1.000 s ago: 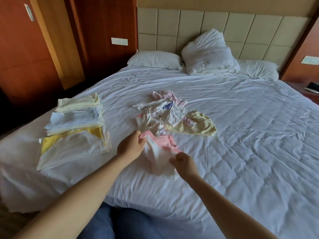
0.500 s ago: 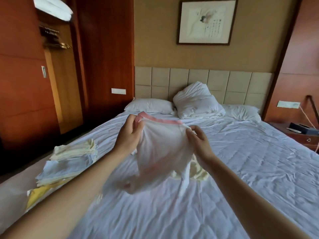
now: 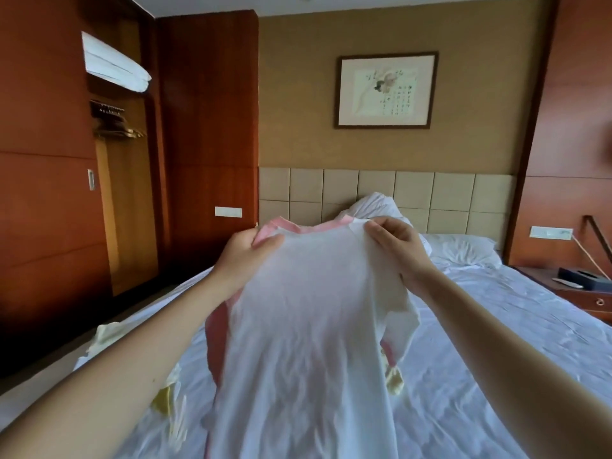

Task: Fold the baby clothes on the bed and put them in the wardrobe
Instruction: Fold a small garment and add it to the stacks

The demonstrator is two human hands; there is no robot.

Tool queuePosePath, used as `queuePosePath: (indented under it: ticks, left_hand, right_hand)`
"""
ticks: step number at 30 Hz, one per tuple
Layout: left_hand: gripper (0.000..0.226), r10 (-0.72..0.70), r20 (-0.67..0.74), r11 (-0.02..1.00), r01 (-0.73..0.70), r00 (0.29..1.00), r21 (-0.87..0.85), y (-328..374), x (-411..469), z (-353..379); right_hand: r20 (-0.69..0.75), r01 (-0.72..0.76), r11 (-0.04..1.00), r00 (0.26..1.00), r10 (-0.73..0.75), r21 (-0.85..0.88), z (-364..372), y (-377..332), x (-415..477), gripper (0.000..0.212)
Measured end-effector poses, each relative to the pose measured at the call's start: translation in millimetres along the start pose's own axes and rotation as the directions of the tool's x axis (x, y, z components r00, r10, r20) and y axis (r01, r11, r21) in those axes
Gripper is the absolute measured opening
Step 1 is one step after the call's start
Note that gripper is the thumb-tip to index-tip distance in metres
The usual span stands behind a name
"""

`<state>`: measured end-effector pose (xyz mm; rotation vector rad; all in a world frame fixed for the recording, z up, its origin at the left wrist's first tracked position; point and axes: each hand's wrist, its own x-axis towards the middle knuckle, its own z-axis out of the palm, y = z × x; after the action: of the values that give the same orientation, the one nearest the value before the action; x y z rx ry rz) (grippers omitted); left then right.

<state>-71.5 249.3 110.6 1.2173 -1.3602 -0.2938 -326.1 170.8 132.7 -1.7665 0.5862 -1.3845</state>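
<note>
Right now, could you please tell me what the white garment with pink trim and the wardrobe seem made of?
The white baby garment with pink trim looks like thin, soft cotton knit: matte, it drapes and wrinkles limply. The reddish-brown wardrobe looks like wood or veneer: warm wood tone, smooth satin sheen.

Blocked through the middle by the white-and-pink garment point(image 3: 308, 326), held up between the left hand point(image 3: 245, 256) and the right hand point(image 3: 397, 250). Open to the right over the bare sheet of the bed point(image 3: 496, 352), as far as the pillow point(image 3: 463, 251) and nightstand point(image 3: 579, 294). Narrower on the left, past yellow clothes point(image 3: 105, 334) under the forearm. Open inside the wardrobe point(image 3: 127, 210) beneath the hangers point(image 3: 111, 122).
</note>
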Motion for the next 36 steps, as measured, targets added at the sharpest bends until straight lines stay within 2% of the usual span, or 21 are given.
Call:
queuePosePath:
  ticks: [4, 9, 12, 16, 22, 26, 31, 34, 36]
  left_hand:
    - [0.053, -0.006, 0.033, 0.999, 0.004, 0.999, 0.051, -21, 3, -3]
    - [0.051, -0.137, 0.063, 0.975, 0.123, 0.989, 0.185, -59, -16, 2]
    - [0.047, -0.246, 0.147, 0.961, 0.221, 0.958, 0.168, -96, -43, 7]
    - [0.052, -0.338, 0.239, 0.935, 0.297, 0.91, 0.191, -140, -93, 20]
    - [0.067, -0.483, 0.279, 0.831, 0.333, 0.83, 0.446, -196, -168, 35]
    - [0.058, -0.566, 0.289, 0.756, 0.345, 0.773, 0.557, -220, -211, 41]
    - [0.05, -0.604, 0.324, 0.767, 0.419, 0.729, 0.486, -231, -236, 47]
    - [0.035, -0.596, 0.352, 0.797, 0.478, 0.722, 0.369, -224, -239, 55]
    - [0.034, -0.647, 0.377, 0.762, 0.552, 0.662, 0.338, -217, -235, 54]
  right_hand:
    - [-0.019, -0.005, 0.998, 1.0, 0.004, -0.066, 3, 9, 5, 0.016]
    - [-0.005, -0.074, 0.966, 0.997, 0.075, -0.247, 4, 43, -2, 0.013]
    - [0.031, -0.152, 0.925, 0.984, 0.174, -0.347, 2, 84, -24, 0.01]
    - [0.05, -0.25, 0.847, 0.95, 0.309, -0.47, 0, 141, -70, 0.014]
    - [0.076, -0.34, 0.732, 0.879, 0.47, -0.59, -1, 201, -153, 0.013]
    - [0.026, -0.45, 0.637, 0.804, 0.594, -0.625, 1, 233, -203, 0.019]
    - [-0.004, -0.452, 0.474, 0.727, 0.687, -0.755, 5, 248, -236, 0.011]
    - [-0.001, -0.441, 0.461, 0.723, 0.69, -0.77, 2, 246, -235, 0.01]
    - [0.029, -0.421, 0.466, 0.717, 0.696, -0.778, -3, 242, -229, 0.009]
